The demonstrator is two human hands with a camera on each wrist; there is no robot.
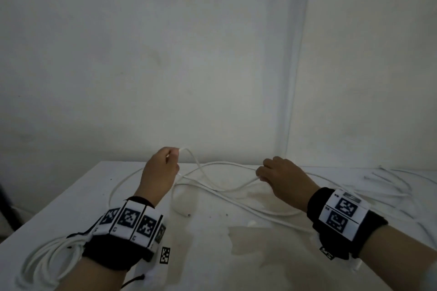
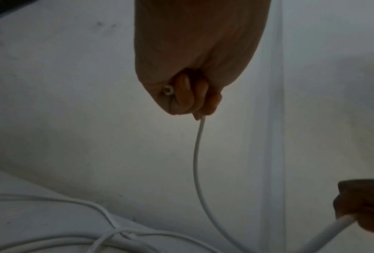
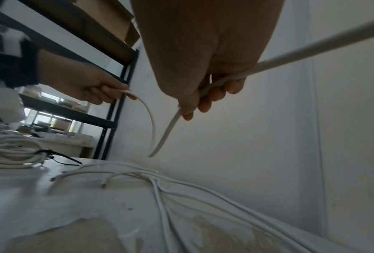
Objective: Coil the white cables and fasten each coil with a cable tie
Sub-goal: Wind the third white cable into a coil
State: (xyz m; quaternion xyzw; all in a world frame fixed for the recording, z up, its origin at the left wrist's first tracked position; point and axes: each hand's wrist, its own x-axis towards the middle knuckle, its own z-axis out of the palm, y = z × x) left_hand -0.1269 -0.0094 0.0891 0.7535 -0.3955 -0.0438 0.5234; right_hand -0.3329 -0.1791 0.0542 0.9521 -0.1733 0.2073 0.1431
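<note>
A white cable [image 1: 227,188] hangs slack between my two hands above the white table [image 1: 71,205]. My left hand [image 1: 173,160] grips it in a fist close to its cut end [image 2: 167,89], and the cable [image 2: 195,154] drops from below the fingers. My right hand [image 1: 261,173] has its fingers curled round the same cable [image 3: 171,130] further along. From there the cable runs off to the right [image 3: 311,42]. More loose white cable [image 3: 160,196] lies in loops on the table under both hands.
A finished white coil [image 1: 47,257], bound with a black cable tie [image 3: 58,157], lies at the table's near left. Several thin white strips [image 1: 383,178] lie at the far right. A wall [image 1: 212,66] stands right behind the table, and a black metal shelf [image 3: 116,85] stands to the left.
</note>
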